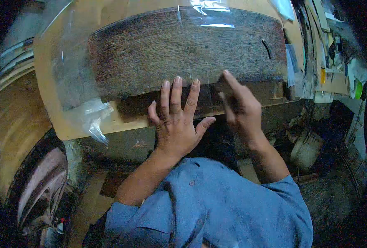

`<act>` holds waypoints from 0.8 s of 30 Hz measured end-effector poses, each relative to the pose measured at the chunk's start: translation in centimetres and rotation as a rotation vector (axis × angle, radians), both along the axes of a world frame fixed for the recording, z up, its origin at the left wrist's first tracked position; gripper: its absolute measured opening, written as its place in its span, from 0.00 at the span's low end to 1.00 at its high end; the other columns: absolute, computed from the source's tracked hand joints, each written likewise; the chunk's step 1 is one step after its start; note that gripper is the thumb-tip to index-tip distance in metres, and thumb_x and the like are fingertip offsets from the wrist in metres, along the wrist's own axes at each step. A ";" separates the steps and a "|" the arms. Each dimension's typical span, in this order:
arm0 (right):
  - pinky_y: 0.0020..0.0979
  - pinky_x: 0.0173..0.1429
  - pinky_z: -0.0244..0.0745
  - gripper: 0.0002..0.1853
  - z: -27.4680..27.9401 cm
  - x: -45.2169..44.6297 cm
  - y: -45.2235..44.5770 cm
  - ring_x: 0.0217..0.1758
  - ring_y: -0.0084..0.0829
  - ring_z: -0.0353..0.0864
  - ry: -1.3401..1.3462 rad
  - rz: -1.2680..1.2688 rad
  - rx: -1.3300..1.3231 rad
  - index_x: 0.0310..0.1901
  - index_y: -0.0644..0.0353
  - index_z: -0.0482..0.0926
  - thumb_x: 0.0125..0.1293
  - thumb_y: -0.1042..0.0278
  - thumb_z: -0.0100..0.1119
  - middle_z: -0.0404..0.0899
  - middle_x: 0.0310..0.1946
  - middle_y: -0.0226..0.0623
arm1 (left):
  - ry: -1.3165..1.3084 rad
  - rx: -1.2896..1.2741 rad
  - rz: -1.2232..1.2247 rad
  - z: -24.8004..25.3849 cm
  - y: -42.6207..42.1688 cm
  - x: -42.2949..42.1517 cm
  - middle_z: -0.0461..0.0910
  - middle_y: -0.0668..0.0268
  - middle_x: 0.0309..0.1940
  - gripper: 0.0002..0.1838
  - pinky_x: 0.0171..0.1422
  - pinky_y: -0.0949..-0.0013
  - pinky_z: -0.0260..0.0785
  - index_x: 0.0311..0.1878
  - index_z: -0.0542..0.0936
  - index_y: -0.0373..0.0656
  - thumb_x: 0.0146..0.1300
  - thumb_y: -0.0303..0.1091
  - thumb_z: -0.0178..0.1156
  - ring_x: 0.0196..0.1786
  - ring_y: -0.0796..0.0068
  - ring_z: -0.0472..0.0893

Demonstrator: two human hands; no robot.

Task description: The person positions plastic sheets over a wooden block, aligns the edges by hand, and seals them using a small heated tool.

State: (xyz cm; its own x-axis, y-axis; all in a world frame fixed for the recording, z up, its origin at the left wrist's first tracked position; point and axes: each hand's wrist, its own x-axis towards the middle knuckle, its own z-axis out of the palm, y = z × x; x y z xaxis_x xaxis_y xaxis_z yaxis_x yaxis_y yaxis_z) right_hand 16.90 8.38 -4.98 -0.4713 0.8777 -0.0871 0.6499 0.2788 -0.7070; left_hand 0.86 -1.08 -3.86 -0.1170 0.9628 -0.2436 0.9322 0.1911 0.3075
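Observation:
A wide, dark brown textured sheet (158,53) lies under clear plastic film (74,78) on the light wooden board. My left hand (177,109) is flat with its fingers spread, the fingertips on the sheet's lower edge. Close by on the right, my right hand (243,101) is blurred; it is turned on its side with the thumb and fingers apart, near the same edge, and nothing shows in it. A small dark curved mark (266,49) is at the sheet's right part.
The board's front edge (129,125) runs before my body, with crumpled plastic (97,120) hanging over it at the left. Tools and a yellow-handled item (322,75) lie at the far right. Below right is a pale container (306,149).

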 end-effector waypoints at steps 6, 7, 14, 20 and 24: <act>0.37 0.50 0.75 0.17 -0.2 1.9 6.0 0.44 0.44 0.78 -0.123 -0.192 0.509 0.52 0.59 0.78 0.60 0.69 0.65 0.79 0.40 0.43 | -0.029 0.036 0.009 -0.2 0.0 0.0 0.49 0.55 0.75 0.43 0.68 0.40 0.42 0.76 0.56 0.57 0.61 0.67 0.52 0.76 0.52 0.47; 0.39 0.51 0.74 0.17 -0.3 2.0 7.0 0.45 0.45 0.78 -0.151 -0.212 0.547 0.51 0.60 0.78 0.61 0.67 0.64 0.79 0.41 0.45 | -0.029 0.039 0.009 -0.2 -0.1 -0.1 0.49 0.55 0.75 0.43 0.68 0.40 0.42 0.76 0.56 0.57 0.61 0.67 0.52 0.76 0.52 0.47; 0.43 0.50 0.73 0.16 -1.4 2.9 9.8 0.44 0.49 0.78 -0.195 -0.315 0.491 0.47 0.64 0.77 0.61 0.65 0.62 0.79 0.40 0.50 | -0.019 0.026 0.014 0.0 0.0 0.1 0.50 0.55 0.75 0.44 0.69 0.41 0.42 0.75 0.57 0.57 0.60 0.66 0.54 0.76 0.52 0.48; 0.44 0.47 0.73 0.12 -0.9 3.0 10.6 0.42 0.49 0.78 -0.295 -0.326 0.388 0.44 0.63 0.77 0.63 0.67 0.59 0.78 0.37 0.50 | 0.011 0.043 0.003 0.2 0.0 0.1 0.50 0.55 0.75 0.44 0.69 0.40 0.43 0.75 0.57 0.57 0.59 0.64 0.56 0.76 0.51 0.48; 0.45 0.47 0.73 0.10 -1.0 2.8 10.8 0.42 0.50 0.78 -0.335 -0.308 0.401 0.43 0.63 0.76 0.64 0.67 0.58 0.78 0.37 0.50 | 0.020 0.046 0.000 0.1 0.0 0.1 0.50 0.56 0.75 0.44 0.68 0.40 0.43 0.75 0.57 0.57 0.59 0.65 0.56 0.76 0.51 0.48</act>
